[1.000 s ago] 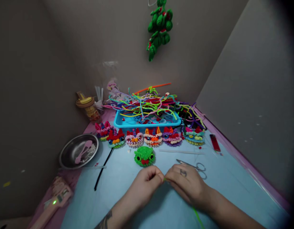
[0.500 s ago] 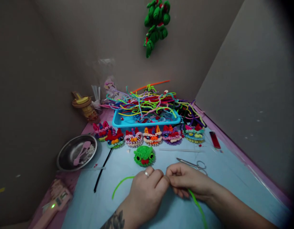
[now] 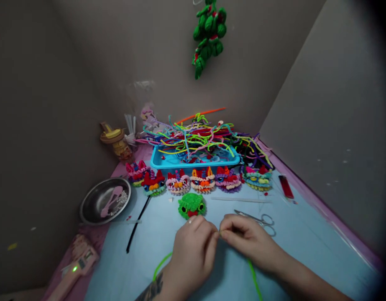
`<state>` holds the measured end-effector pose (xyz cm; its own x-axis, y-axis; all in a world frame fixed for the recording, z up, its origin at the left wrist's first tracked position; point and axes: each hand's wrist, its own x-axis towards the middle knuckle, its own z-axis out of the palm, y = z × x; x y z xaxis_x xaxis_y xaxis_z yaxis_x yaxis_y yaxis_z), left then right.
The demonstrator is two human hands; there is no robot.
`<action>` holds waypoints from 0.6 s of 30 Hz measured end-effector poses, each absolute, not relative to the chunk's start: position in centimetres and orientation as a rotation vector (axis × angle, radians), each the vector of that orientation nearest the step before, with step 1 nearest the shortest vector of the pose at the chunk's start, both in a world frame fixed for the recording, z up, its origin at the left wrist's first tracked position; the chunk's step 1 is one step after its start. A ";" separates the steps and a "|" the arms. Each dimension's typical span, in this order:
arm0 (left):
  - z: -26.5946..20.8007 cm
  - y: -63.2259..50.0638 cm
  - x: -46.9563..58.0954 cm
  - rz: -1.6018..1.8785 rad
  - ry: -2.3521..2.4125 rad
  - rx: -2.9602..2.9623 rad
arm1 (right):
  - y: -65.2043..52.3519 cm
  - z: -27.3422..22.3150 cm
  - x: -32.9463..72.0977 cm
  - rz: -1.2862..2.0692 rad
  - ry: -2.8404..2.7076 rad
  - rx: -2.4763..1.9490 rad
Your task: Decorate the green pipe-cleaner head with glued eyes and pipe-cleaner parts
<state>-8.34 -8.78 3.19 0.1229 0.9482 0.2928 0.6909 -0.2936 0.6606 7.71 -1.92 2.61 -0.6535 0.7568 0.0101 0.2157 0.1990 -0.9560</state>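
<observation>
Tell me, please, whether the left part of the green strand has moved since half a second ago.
Yes: judged against the black stick, the left part of the green strand has shifted toward the bottom of the view.

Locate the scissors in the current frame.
In the head view, the scissors lie right of centre on the blue tabletop, just beyond the right hand and nearer the person than the thin pale strip.

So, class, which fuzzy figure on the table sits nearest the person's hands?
The green figure, alone in front; the six multicoloured figures line up behind it.
</observation>
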 end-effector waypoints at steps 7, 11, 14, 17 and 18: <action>3.1 -8.0 -8.7 0.907 1.431 1.527 | -2.5 2.4 8.3 0.736 -2.316 -0.445; 2.9 -8.2 -8.5 0.945 1.507 1.667 | -2.3 2.1 8.2 0.762 -2.289 -0.569; 2.7 -8.5 -8.3 1.033 1.598 1.951 | -2.2 2.1 7.9 0.937 -2.173 -0.797; 2.3 -8.6 -8.2 1.121 1.625 2.207 | -2.2 2.2 7.7 1.159 -2.044 -0.973; 2.2 -8.6 -8.2 1.134 1.625 2.274 | -2.2 2.3 7.6 1.229 -2.008 -1.001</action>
